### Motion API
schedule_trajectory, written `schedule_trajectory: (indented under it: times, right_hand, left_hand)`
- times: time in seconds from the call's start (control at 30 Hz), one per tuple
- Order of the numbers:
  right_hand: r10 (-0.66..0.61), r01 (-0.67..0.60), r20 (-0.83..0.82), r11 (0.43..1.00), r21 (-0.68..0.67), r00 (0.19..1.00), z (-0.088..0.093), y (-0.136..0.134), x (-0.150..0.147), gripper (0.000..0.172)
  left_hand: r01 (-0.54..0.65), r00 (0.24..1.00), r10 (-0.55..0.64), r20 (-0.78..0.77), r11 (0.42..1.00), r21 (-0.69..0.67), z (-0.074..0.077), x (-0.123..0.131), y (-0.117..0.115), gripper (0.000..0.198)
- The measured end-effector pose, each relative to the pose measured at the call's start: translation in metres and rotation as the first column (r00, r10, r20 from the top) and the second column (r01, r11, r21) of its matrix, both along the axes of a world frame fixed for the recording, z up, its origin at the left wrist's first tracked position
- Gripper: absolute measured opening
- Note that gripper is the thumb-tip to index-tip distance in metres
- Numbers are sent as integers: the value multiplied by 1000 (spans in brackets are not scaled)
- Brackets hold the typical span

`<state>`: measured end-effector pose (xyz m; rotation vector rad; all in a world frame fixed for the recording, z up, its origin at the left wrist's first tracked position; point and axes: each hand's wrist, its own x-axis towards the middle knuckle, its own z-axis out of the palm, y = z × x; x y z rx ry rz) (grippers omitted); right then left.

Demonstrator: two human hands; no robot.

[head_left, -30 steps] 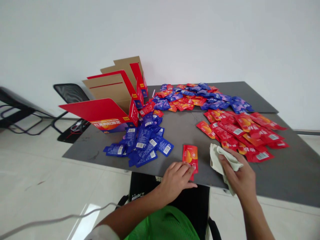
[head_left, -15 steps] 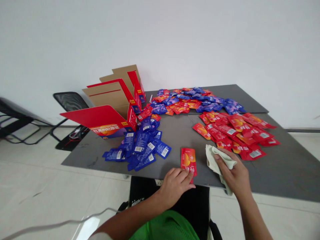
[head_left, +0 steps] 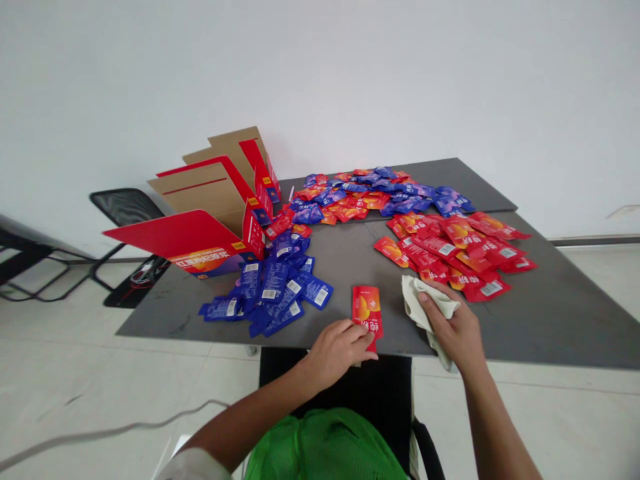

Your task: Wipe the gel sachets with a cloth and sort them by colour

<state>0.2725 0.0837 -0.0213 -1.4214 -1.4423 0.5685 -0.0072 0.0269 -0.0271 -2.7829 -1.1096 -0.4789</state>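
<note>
A single red sachet (head_left: 367, 308) lies flat near the front edge of the grey table (head_left: 550, 313). My left hand (head_left: 336, 350) rests on its near end, fingertips pinching it against the table. A pale cloth (head_left: 425, 308) sits just right of that sachet, with my right hand (head_left: 453, 330) closed on it. A heap of blue sachets (head_left: 273, 293) lies to the left. To the right is a heap of red sachets (head_left: 450, 250).
An open red and brown cardboard box (head_left: 210, 213) stands at the table's left. A mixed pile of red and blue sachets (head_left: 370, 193) lies at the back. A black chair (head_left: 123, 207) and a dark frame stand on the floor at left. A white cable crosses the floor.
Both hands stay on the same things; the right hand with the cloth has shifted slightly left. The view has tilted and shifted a little.
</note>
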Motion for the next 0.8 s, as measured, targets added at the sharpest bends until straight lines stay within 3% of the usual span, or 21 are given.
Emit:
schedule_trajectory:
  times: [0.27,0.37,0.47,0.63,0.73,0.8]
  right_hand:
    - [-13,10,-61,999,-46,998,2,-1,0,56]
    - [-4,-1,-82,998,-62,997,2,-2,0,57]
    - [26,-34,-104,996,-83,994,3,-3,0,57]
    - [105,-112,-97,991,-74,990,4,-11,4,53]
    - [133,-136,-48,989,-53,990,3,-20,7,46]
    - [128,-129,-24,991,-38,991,1,-25,7,42]
  left_hand:
    - [49,990,-56,132,997,55,-2,-3,7,23]
    - [-5,960,-20,278,996,87,6,1,11,25]
    - [-140,862,84,499,987,77,32,9,22,31]
    - [-371,594,285,753,927,-58,104,32,70,38]
    - [-310,472,326,819,931,-192,132,52,114,32]
    - [-178,380,360,852,932,-314,136,69,144,33]
